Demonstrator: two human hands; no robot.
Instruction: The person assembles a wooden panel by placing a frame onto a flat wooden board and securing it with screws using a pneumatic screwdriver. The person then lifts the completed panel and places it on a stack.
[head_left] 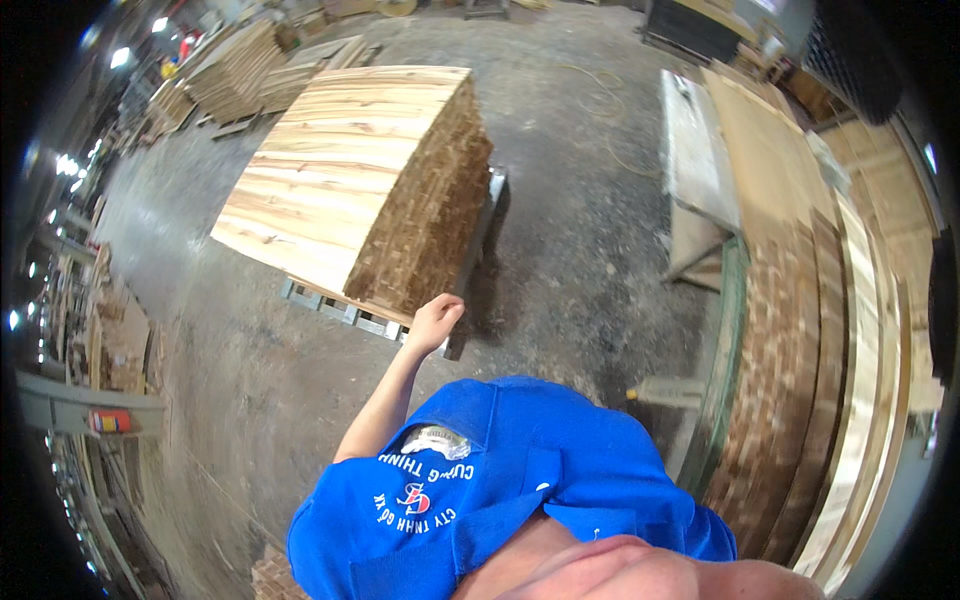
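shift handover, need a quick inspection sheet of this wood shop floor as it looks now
surface: grey concrete floor, dusty.
job's things: tall stack of thin wood boards on a pallet.
clutter: more board piles at far left; boards stacked on edge at right.
hands: left hand reaches toward the stack's near corner, holding nothing; right hand not in view.
cables: yellow cord lying loose on the floor.
surroundings: workbench at right; lamps along left edge.
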